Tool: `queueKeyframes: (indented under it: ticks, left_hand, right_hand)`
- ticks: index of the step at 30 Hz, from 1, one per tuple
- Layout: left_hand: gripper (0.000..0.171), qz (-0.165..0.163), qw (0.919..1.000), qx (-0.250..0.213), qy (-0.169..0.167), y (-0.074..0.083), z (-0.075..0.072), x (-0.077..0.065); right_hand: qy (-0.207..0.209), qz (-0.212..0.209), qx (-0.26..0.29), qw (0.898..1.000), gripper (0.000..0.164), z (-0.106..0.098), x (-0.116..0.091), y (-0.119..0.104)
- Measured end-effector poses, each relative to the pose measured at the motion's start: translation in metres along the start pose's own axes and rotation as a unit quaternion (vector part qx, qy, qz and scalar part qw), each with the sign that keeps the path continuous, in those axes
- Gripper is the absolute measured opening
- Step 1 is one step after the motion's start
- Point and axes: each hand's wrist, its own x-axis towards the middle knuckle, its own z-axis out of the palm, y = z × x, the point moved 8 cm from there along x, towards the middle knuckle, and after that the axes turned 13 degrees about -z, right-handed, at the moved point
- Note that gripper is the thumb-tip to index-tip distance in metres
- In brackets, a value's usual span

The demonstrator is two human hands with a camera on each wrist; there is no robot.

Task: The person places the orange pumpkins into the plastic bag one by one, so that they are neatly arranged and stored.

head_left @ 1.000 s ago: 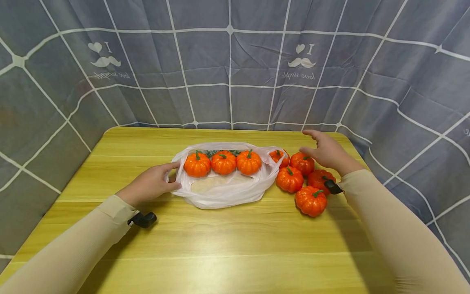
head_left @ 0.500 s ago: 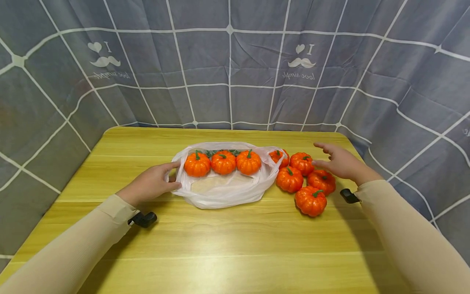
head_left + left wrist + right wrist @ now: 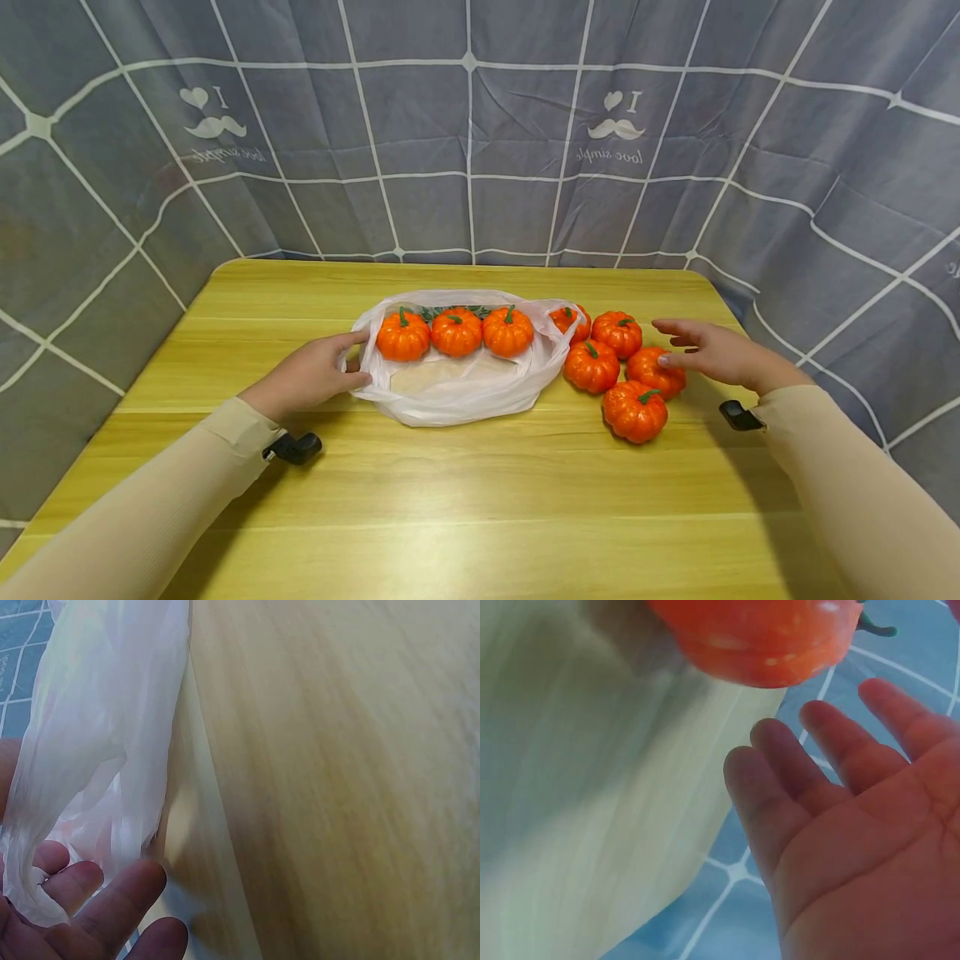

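Observation:
A white plastic bag [image 3: 457,404] lies mouth-up on the table, with three small orange pumpkins in a row inside it, one of them the middle pumpkin [image 3: 457,332]. My left hand [image 3: 318,371] holds the bag's left edge; in the left wrist view, its fingers [image 3: 124,900] are hooked through the bag's handle. Several more pumpkins stand in a cluster to the right of the bag. My right hand [image 3: 716,357] is beside the rightmost pumpkin [image 3: 657,372], fingers extended and holding nothing. In the right wrist view, that pumpkin's skin [image 3: 765,637] shows just beyond the fingertips.
The bag's right handle drapes partly over one pumpkin [image 3: 567,322] of the cluster. A front pumpkin [image 3: 635,412] sits closest to me. Grey gridded curtains [image 3: 510,125] enclose the wooden table [image 3: 450,508] at its back and sides.
My right hand has moved right and toward me, from above the back of the cluster to its right side. My left hand, the bag and the pumpkins have stayed where they were.

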Motion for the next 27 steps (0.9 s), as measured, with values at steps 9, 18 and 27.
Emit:
queueKeyframes:
  ticks: [9,18,27]
  left_hand:
    - [0.082,-0.004,1.0000,0.003,-0.001,-0.001,0.000,0.002]
    - [0.081,0.004,1.0000,0.001,0.003,-0.001,0.000,0.001]
    - [0.082,0.003,1.0000,-0.003,0.002,0.000,-0.002,0.000]
  right_hand:
    - [-0.024,-0.010,0.053,0.998,0.072,0.011,-0.009,0.004]
    - [-0.031,-0.005,0.030,0.999,0.088,0.017,-0.007,0.003]
    - [-0.039,0.006,0.027,0.999,0.091,0.018,-0.005,0.005]
